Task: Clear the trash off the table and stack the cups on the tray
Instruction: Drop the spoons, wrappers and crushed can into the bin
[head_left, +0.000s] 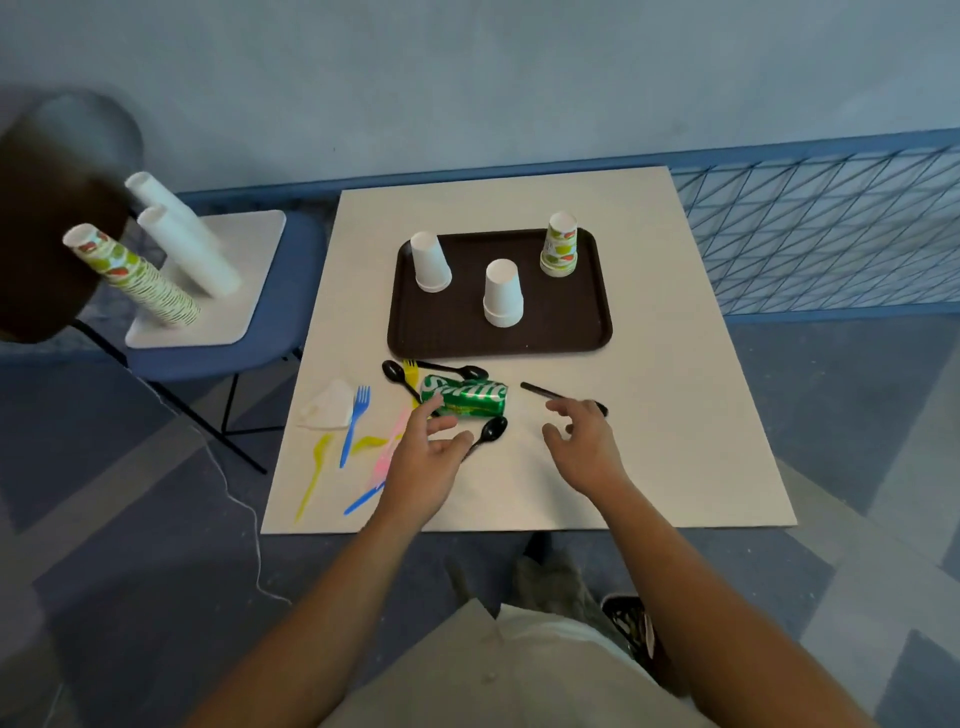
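Note:
A brown tray (587, 332) lies at the back of the white table (675, 441). On it stand upside-down cup stacks: two white ones (430, 261) (502, 293) and a patterned one (560, 244). In front of the tray a green soda can (467, 397) lies on its side among black spoons (491, 431), a yellow fork (410, 370), blue forks (356, 421), pink cutlery (387, 452) and a crumpled white napkin (328, 406). My left hand (423, 462) hovers with relaxed fingers just before the can. My right hand (584, 447) hovers over a black spoon (540, 391), holding nothing.
A blue chair (270, 312) to the left carries a white board with tall leaning stacks of white cups (192, 249) and patterned cups (135, 278). A blue mesh fence (831, 228) runs behind on the right. A dark basket (631, 623) sits on the floor by my legs.

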